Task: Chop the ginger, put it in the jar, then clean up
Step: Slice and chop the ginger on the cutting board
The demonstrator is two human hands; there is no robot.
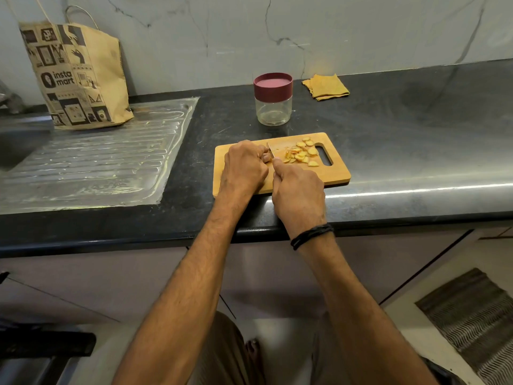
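Now, from the head view: the left hand (pixel 244 168) sits knuckles-up on the wooden board (pixel 337 175), fingers curled, by the look of it pinning the uncut ginger piece, which is hidden beneath them. The right hand (pixel 298 190) grips the knife (pixel 270 151). Its blade runs near-to-far, just right of the left fingertips. Cut slices (pixel 302 154) lie heaped right of the blade. The jar (pixel 273 102) stands farther back on the surface, lid on.

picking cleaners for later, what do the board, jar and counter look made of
Board: seemingly wood or bamboo, matte tan surface. Jar: clear, glass or plastic, cannot tell; maroon lid looks plastic. Counter: dark polished stone, perhaps granite, by its glossy reflections.
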